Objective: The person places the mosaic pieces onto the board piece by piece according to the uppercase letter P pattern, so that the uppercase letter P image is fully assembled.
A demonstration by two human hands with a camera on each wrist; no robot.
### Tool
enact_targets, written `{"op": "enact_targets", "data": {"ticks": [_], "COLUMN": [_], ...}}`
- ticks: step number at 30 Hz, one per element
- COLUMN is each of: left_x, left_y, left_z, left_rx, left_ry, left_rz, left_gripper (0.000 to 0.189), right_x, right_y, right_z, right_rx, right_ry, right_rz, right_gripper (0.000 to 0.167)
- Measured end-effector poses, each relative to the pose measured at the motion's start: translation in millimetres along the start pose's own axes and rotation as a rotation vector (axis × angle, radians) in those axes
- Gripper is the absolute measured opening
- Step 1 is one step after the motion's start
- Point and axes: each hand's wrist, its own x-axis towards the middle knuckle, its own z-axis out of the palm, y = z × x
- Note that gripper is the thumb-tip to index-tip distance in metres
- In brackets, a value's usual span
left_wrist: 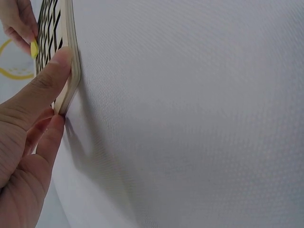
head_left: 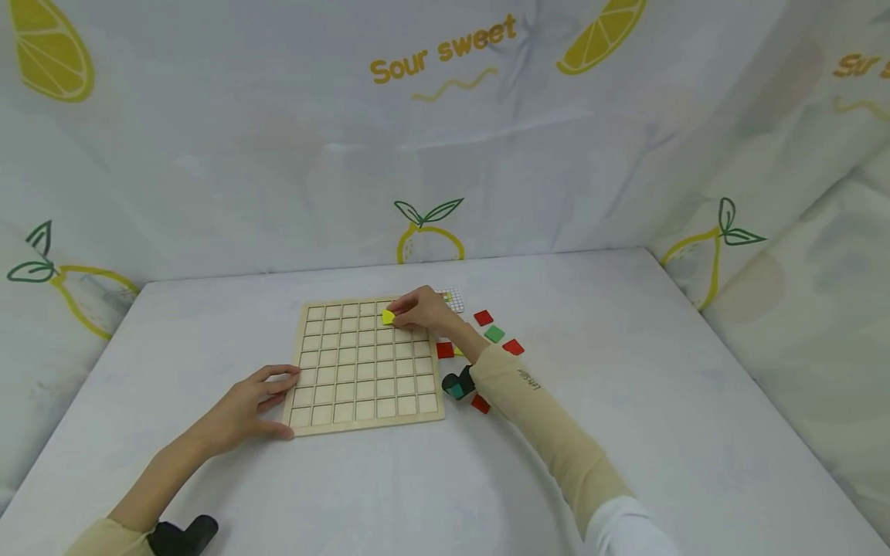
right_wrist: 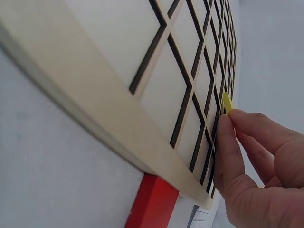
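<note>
A square wooden grid board (head_left: 368, 424) lies on the table. My left hand (head_left: 246, 405) rests against its near left corner, thumb and fingers spread apart along the rim; the thumb (left_wrist: 45, 83) lies on the edge in the left wrist view. Over the far right part of the board, my right hand (head_left: 422, 309) pinches a small yellow tile (head_left: 388, 317) between thumb and fingertips. In the right wrist view the yellow tile (right_wrist: 228, 102) stands tilted at the grid cells. The visible cells hold no coloured pieces.
Right of the board lie several red tiles (head_left: 483, 317) and a green tile (head_left: 494, 333). One red tile (right_wrist: 153, 202) sits right at the board's rim. A small gridded card (head_left: 455, 300) lies behind my right hand. A white printed cloth (head_left: 278, 154) hangs behind the table.
</note>
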Motion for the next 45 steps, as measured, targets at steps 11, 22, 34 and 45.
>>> {"op": "enact_targets", "data": {"ticks": [11,22,34,45], "left_x": [2.1,1.5,0.1,-0.2], "left_y": [-4.2,-5.6,-6.3,-4.9], "left_z": [2.0,1.9,1.5,0.8], "left_rx": [0.038,0.002,-0.006,0.003], "left_ry": [0.013,0.008,0.008,0.001], "left_rz": [0.027,0.037,0.023,0.019], "left_gripper": [0.085,0.085,0.083,0.083], "right_x": [-5.9,-4.7,-3.3,-14.3], "right_y": [-4,-4,-6,2], "right_z": [3,7,10,-17], "right_rx": [-0.154,-0.25,-0.24,0.017], "right_ry": [0.054,0.098,0.091,0.004], "right_rz": [-0.064,-0.116,-0.085,-0.061], "right_gripper": [0.016,0.012,0.01,0.025]}}
